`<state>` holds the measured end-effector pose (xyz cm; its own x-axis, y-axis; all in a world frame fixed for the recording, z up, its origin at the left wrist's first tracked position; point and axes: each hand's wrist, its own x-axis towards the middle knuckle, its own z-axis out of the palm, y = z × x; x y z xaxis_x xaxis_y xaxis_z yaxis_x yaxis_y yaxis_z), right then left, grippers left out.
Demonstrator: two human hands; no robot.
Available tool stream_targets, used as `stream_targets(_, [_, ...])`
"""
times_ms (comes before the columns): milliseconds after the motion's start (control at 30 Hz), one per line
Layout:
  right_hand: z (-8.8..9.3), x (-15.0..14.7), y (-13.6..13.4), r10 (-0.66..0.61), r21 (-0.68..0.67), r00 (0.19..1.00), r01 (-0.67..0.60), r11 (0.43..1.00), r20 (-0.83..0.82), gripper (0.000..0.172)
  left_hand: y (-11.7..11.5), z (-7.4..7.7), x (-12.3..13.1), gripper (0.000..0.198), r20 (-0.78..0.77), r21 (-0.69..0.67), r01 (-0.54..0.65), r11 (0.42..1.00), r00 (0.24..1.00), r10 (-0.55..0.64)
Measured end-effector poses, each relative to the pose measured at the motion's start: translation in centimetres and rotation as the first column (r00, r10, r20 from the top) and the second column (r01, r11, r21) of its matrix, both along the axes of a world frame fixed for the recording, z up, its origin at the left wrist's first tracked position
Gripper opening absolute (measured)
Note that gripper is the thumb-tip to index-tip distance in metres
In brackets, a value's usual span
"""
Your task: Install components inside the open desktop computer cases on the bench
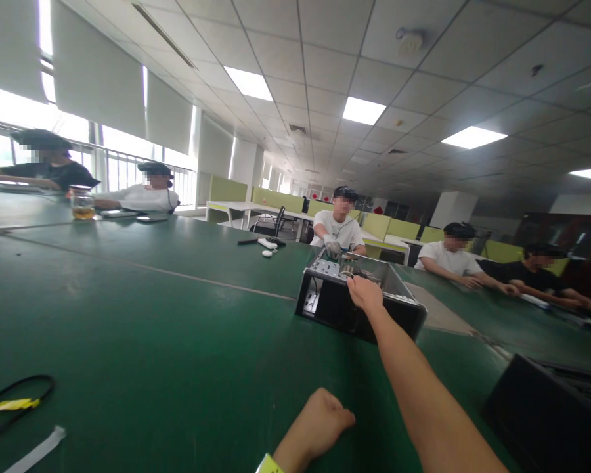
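An opened computer case lies on the green table, its upper side uncovered and parts and wires showing inside. My right hand reaches out to its near top edge, fingers curled over the rim; the fingertips are hidden. Closer to me, my left hand is closed in a loose fist above the table, apart from the case, with nothing visible in it. Across the case, a co-worker's gloved hand is at the far side of the opening.
The green table stretches far left. A black cable with a yellow tag and a white strip lie near left. At lower right stands a dark box-like object. A glass jar stands far left; several people sit around.
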<state>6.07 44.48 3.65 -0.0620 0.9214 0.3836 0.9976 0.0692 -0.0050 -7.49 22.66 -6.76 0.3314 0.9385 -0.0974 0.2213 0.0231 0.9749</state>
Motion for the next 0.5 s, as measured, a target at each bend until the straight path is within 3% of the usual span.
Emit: stream_targets(500, [-0.02,0.18,-0.07,0.008,0.029,1.000,-0.009,1.000,0.029,0.051,0.03,0.13,0.11,0.038,-0.006,-0.021,-0.005,1.000,1.000,0.005])
